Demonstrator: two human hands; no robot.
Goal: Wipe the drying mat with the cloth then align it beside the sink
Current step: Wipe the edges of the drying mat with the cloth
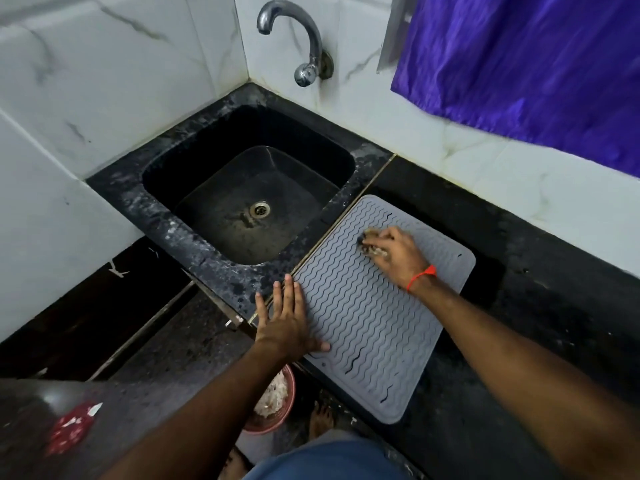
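Black stone counter [540, 306] runs from the sink [249, 202] under white tiles. One grey drying mat [374, 323] lies just beside the sink. Of two hands, the left hand [287, 320] presses flat, fingers spread, on its near corner; the right hand [394, 251] grips one cloth [372, 249]. Best wipe along the ridges, keeping the mat pinned.

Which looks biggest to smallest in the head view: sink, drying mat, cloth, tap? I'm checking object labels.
1. and 2. sink and drying mat: too alike to rank, and the mat lies nearer the camera.
3. tap.
4. cloth, mostly hidden under the right hand.
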